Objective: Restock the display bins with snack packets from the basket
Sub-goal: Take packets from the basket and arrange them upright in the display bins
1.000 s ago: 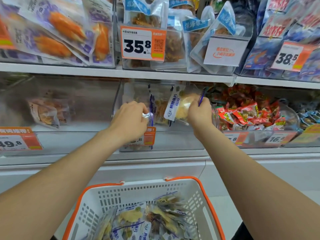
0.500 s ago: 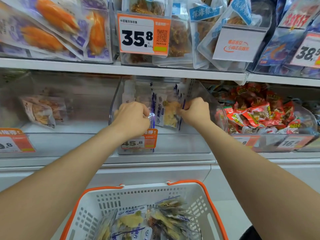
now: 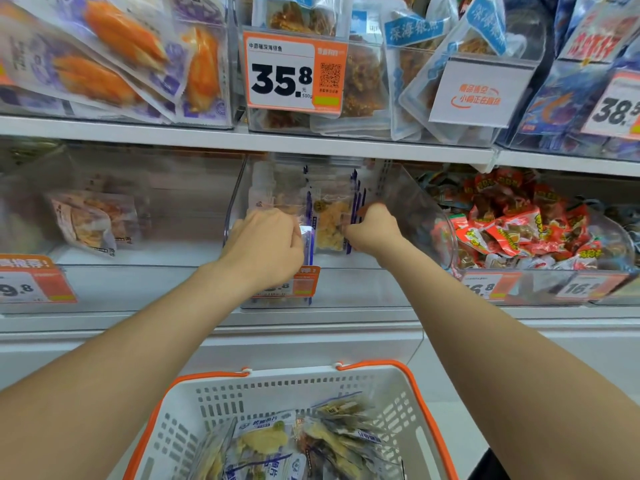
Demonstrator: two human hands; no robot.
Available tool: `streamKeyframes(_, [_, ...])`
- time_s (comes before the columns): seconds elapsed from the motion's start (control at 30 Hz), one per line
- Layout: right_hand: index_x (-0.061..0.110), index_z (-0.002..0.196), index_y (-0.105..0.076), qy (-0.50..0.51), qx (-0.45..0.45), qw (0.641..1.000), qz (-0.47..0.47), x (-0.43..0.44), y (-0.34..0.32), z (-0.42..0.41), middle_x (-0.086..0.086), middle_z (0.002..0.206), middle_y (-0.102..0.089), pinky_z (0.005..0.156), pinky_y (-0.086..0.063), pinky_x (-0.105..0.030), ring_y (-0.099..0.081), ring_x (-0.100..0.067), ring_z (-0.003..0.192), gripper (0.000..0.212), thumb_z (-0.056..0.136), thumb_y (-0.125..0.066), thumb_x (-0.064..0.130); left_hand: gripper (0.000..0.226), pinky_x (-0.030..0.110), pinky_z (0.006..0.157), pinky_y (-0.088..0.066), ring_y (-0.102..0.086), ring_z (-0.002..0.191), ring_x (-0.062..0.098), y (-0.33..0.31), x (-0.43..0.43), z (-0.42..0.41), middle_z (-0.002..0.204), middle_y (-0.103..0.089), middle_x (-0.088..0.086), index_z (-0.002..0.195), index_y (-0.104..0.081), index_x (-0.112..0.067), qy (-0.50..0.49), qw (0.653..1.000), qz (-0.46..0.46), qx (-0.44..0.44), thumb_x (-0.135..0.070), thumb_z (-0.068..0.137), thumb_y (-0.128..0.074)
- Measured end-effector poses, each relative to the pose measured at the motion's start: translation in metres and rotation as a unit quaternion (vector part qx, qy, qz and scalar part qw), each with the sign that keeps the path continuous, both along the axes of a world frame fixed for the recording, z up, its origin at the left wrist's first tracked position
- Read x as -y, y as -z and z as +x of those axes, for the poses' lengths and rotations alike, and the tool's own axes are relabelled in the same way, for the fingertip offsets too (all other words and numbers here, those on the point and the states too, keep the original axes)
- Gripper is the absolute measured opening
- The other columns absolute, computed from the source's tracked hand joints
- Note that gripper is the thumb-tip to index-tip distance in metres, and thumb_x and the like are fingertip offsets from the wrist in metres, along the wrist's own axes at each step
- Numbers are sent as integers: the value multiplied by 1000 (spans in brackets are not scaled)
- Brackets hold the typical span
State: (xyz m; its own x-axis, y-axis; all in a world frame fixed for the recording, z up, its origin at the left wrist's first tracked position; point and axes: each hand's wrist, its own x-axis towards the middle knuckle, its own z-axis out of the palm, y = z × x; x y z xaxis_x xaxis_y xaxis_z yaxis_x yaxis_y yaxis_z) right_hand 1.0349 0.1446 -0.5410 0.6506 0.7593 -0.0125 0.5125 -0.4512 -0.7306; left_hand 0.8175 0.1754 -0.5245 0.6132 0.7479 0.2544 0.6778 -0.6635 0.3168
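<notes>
A clear display bin (image 3: pixel 398 202) sits on the lower shelf, straight ahead. Inside it stand several see-through snack packets (image 3: pixel 330 216) with blue edges and pale yellow pieces. My left hand (image 3: pixel 266 244) is curled round the packets at the bin's left front. My right hand (image 3: pixel 375 226) pinches the blue edges of the packets on the right side. Below me a white basket with orange rim (image 3: pixel 412 379) holds several more of the same packets (image 3: pixel 270 441).
An orange price tag (image 3: pixel 304 284) hangs on the bin's front. A bin of red wrapped snacks (image 3: pixel 526 230) stands to the right, a nearly bare bin with a few packets (image 3: pixel 93 220) to the left. The upper shelf (image 3: pixel 207 136) carries full bins overhead.
My right hand has brought its packet from a tilted position upright into the row in the bin and moved deeper. My left hand has stayed on the front packets.
</notes>
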Motion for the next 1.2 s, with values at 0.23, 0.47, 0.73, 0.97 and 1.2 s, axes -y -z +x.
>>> streamKeyframes(0.23, [9, 105, -57, -61, 191, 979, 25, 35, -16, -19, -11, 98, -64, 67, -51, -39, -60, -31, 81, 14, 91, -54, 13, 21, 41, 83, -46, -54, 92, 22, 0, 19, -2, 96, -61, -3, 91, -66, -21, 56, 987, 120, 94, -28, 100, -49])
streamKeyframes(0.47, [14, 89, -52, -139, 383, 911, 60, 85, -30, -68, -5, 74, -56, 54, -33, -35, -55, -34, 67, 14, 97, -47, 24, 22, 36, 61, -36, -44, 70, 24, 12, 65, -9, 69, -50, 0, 70, -50, -17, 196, 942, 251, 107, -30, 85, -59])
streamKeyframes(0.73, [17, 102, -55, -262, 368, 860, -239, 129, 10, -85, -8, 98, -50, 72, -42, -37, -50, -32, 83, 5, 97, -53, 19, 38, 31, 54, -39, -49, 58, 26, 99, 106, -19, 66, -52, 1, 76, -61, -17, 270, 918, 80, -279, -45, 96, -45])
streamKeyframes(0.97, [11, 78, -49, -385, 313, 769, -403, 153, 54, -115, -5, 79, -53, 58, -41, -34, -48, -23, 65, 17, 94, -49, 4, 19, 40, 58, -50, -49, 60, 25, 179, 150, -32, 78, -56, 6, 82, -62, -9, 375, 803, -60, -459, -11, 95, -48])
streamKeyframes(1.2, [10, 88, -51, -411, 312, 767, -382, 150, 65, -131, -3, 86, -52, 53, -40, -30, -53, -19, 66, 12, 99, -51, 6, 36, 47, 105, -41, -40, 130, 34, 221, 151, -30, 151, -34, 16, 131, -63, -9, 350, 787, -8, -508, -14, 98, -49])
